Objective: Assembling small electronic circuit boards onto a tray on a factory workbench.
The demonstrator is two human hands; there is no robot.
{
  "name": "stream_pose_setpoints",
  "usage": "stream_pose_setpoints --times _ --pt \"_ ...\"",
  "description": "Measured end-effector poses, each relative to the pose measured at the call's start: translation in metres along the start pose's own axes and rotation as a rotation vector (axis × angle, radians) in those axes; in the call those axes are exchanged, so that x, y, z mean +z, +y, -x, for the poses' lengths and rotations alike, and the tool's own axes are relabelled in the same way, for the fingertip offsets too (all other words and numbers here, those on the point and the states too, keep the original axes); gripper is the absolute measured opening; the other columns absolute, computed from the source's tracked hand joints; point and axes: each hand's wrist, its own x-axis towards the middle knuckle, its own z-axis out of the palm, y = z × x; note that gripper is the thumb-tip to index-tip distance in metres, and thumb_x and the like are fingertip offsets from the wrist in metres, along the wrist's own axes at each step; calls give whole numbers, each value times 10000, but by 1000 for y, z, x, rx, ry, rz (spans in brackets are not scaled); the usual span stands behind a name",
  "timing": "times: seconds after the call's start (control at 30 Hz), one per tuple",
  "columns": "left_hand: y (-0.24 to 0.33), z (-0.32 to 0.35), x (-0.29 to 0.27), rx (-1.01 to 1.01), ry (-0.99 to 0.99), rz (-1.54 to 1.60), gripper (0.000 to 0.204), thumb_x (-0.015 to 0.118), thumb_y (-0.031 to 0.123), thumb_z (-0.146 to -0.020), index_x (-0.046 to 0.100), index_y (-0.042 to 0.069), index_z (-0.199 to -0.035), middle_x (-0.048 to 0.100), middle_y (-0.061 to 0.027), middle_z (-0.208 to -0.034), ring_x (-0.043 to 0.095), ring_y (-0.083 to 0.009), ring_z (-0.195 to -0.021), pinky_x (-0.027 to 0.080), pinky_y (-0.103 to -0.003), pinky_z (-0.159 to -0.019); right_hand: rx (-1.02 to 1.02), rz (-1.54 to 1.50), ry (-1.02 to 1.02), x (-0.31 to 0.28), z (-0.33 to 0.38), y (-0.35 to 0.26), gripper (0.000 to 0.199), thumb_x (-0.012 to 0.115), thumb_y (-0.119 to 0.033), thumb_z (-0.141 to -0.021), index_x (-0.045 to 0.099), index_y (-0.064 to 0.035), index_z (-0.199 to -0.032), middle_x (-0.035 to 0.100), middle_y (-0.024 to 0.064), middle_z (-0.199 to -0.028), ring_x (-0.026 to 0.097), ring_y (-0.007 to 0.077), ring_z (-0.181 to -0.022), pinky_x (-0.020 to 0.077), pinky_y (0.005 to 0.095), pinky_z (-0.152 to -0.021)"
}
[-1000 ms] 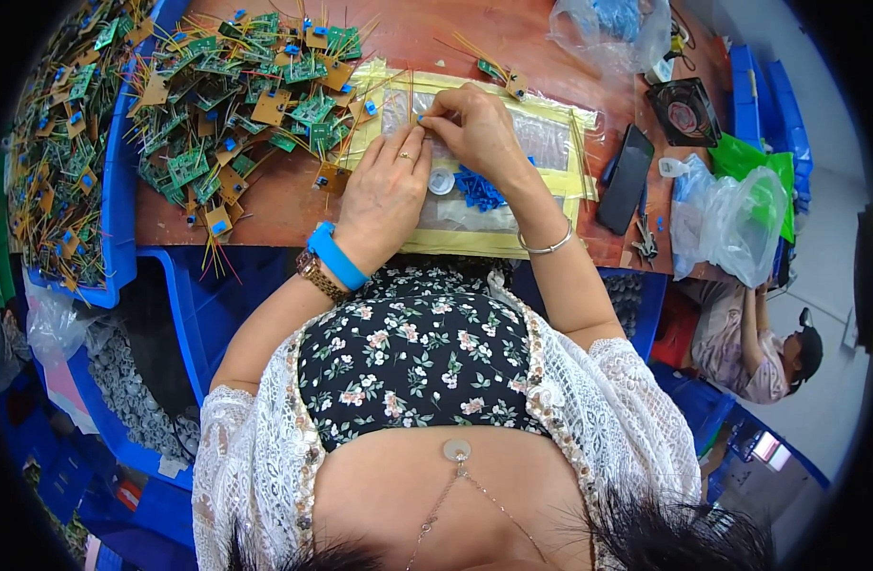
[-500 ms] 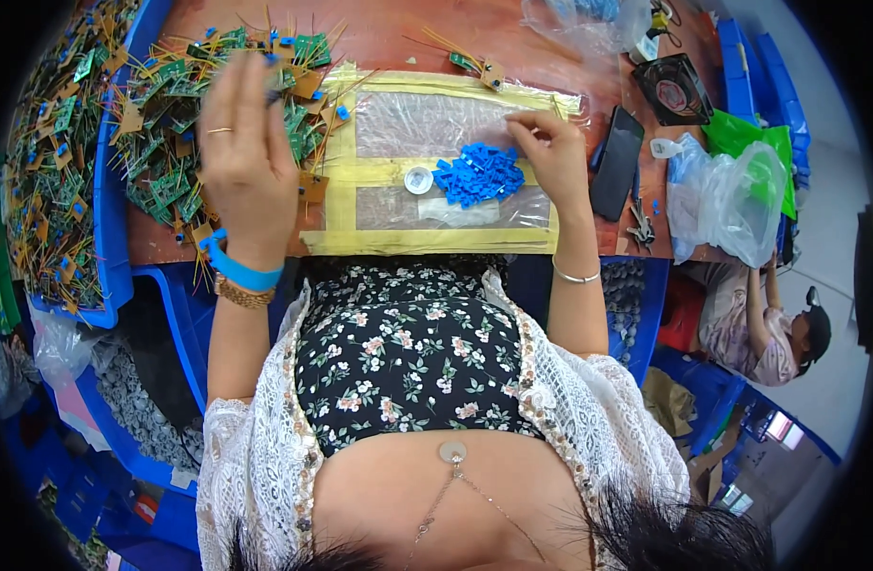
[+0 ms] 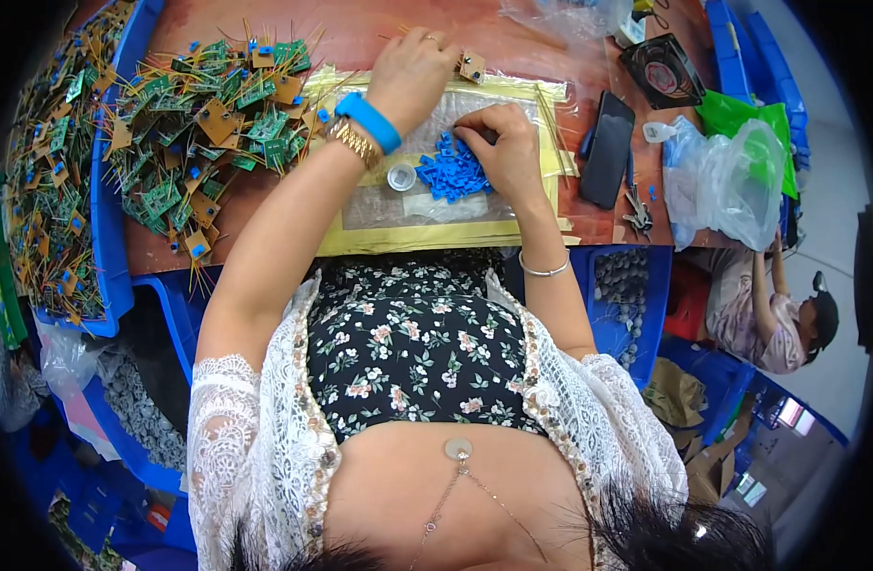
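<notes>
The hands are apart; the left hand [image 3: 412, 78] hovers over the taped mat's [image 3: 403, 235] far edge, near a tan board [image 3: 471, 67]; the right hand [image 3: 506, 145] is at blue pieces [image 3: 448, 177]; I cannot tell either's grip.

Bright blue is shared by the parts [image 3: 451, 173], the strap [image 3: 368, 122] and the bin [image 3: 108, 209]. The boards [image 3: 217, 122] are coloured green and tan, the tape [image 3: 427, 238] pale yellow, the table [image 3: 217, 17] reddish brown. On the dress [image 3: 417, 352], black is patterned with flowers — pink and white, green-leaved. The shawl [image 3: 627, 419] is worked in white lace; the phone [image 3: 608, 147] is coloured black.
</notes>
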Motion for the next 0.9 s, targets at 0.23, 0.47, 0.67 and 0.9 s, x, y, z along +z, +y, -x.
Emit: stream_pose_setpoints --times 0.23,0.47,0.67,0.9 --pt "-18 4 -11 -288 254 517 147 611 54 -831 736 81 -903 678 -120 -916 648 -320 -916 526 -439 -821 10 -154 -83 -10 2 13 244 803 -34 -777 769 -57 -1018 687 67 -910 635 179 -830 532 294 -764" --pt "-10 36 -109 -146 23 55 144 628 60 -809 738 74 -901 662 -112 -907 633 -316 -932 512 -432 -864 83 -224 -83 -11 2 15 237 803 -35 -764 774 -59 -999 699 67 -878 630 189 -810 524 305 -762" --pt "-4 52 -100 166 -104 -89 403 568 -105 -735 715 34 -1083 629 -125 -1266 557 -326 -1221 432 -464 -1045 -30 15 24 -5 1 7 151 792 -47 -794 783 -52 -944 697 74 -842 628 194 -799 503 326 -722" --pt "16 103 -75 -108 -10 37 409 693 54 -807 647 11 -1211 613 -164 -1293 566 -342 -1215 473 -443 -1024 6 -131 16 -8 4 12 143 793 -52 -799 783 -58 -941 692 59 -821 621 178 -801 499 305 -708"
